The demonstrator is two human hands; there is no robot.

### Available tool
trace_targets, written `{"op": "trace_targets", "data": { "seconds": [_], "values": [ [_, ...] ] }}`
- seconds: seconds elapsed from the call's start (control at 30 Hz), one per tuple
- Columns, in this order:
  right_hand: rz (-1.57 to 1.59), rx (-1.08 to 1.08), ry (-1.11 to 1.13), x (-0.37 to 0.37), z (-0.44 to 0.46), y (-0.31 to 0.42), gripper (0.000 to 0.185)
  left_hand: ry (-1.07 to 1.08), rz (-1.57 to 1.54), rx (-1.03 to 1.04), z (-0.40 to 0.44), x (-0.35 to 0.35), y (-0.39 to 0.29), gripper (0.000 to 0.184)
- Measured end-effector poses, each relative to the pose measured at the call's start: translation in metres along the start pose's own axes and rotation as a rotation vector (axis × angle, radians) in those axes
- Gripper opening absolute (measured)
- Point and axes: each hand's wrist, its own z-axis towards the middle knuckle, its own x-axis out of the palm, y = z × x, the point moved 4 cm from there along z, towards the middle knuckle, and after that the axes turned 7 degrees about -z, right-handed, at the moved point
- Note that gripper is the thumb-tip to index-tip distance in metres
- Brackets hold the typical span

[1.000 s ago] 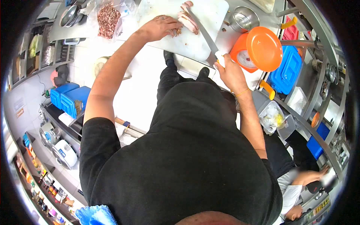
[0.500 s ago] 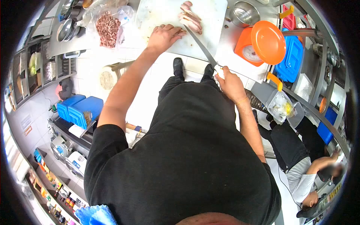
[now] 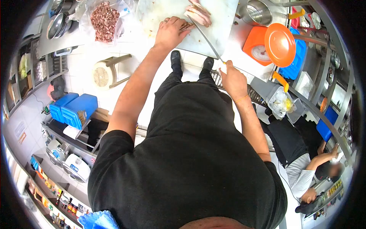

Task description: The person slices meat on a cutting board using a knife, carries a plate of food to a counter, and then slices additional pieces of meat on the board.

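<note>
My right hand [image 3: 234, 81] is wrapped round the white handle of a long knife [image 3: 207, 40]. The blade slants up and left over the white cutting board [image 3: 152, 15], its tip beside sliced meat [image 3: 199, 17]. Against the board my left hand [image 3: 170, 33] presses on a small strip of browned meat [image 3: 187, 26], close to the blade tip. Left of the board lies a clear plastic bag holding diced meat [image 3: 104, 22].
An orange scale [image 3: 258, 49] with a round orange pan [image 3: 280, 45] stands right of the board, near a steel pot [image 3: 256, 12]. A beige stool [image 3: 105, 73] is on the floor at left. A co-worker [image 3: 299, 168] is at lower right.
The knife blade now stands more edge-on, its tip still near the meat. My left hand has shifted slightly right and up beside it. The co-worker's arms have moved.
</note>
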Motion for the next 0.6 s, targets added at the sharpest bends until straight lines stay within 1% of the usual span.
{"op": "trace_targets", "data": {
  "seconds": [0.17, 0.27, 0.3, 0.4, 0.43, 0.57, 0.6],
  "values": [
    [-0.025, -0.052, -0.015, 0.01, -0.007, -0.007, 0.038, -0.073, 0.077, -0.145, -0.001, -0.006, 0.004, 0.034],
    [-0.006, -0.064, 0.025, 0.01, 0.006, 0.009, 0.035, -0.094, 0.045, -0.225, 0.002, -0.02, 0.022, 0.034],
    [0.007, -0.087, 0.024, 0.009, 0.014, 0.014, 0.036, -0.13, 0.062, -0.205, 0.0, -0.024, 0.028, 0.035],
    [0.009, -0.076, 0.041, -0.003, 0.027, 0.026, 0.037, -0.118, 0.045, -0.218, -0.006, -0.029, 0.03, 0.042],
    [0.015, -0.081, 0.036, -0.007, 0.028, 0.024, 0.038, -0.084, 0.021, -0.237, -0.008, -0.027, 0.03, 0.048],
    [0.004, -0.058, 0.052, -0.021, 0.026, 0.01, 0.041, -0.147, 0.02, -0.227, -0.012, -0.024, 0.019, 0.053],
    [-0.011, -0.07, 0.047, -0.027, 0.025, 0.009, 0.04, -0.17, 0.005, -0.218, -0.012, -0.024, 0.017, 0.051]
  ]
}}
